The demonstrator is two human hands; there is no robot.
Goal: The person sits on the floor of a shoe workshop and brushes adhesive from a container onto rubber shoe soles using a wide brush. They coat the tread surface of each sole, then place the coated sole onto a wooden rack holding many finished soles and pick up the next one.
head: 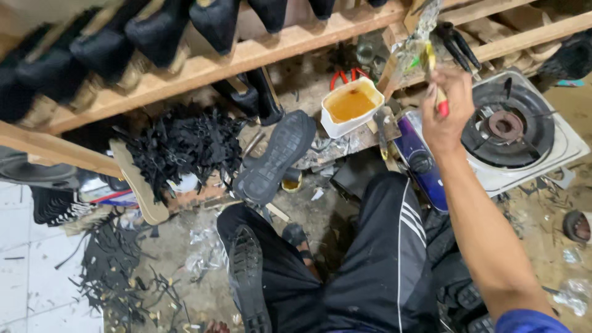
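While the right hand [445, 108] grips a brush [435, 80] beside the glue tub [350, 106], the left stays unseen

Dirty floor [185, 246]: black scraps [185, 145], stove [524, 132].

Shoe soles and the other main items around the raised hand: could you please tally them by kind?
Loose black shoe soles: 2, one leaning by the tub, one on the knee
Tan insole: 1
White tub of amber liquid: 1
Gas stove: 1
Red-handled brush in right hand: 1
Total: 6
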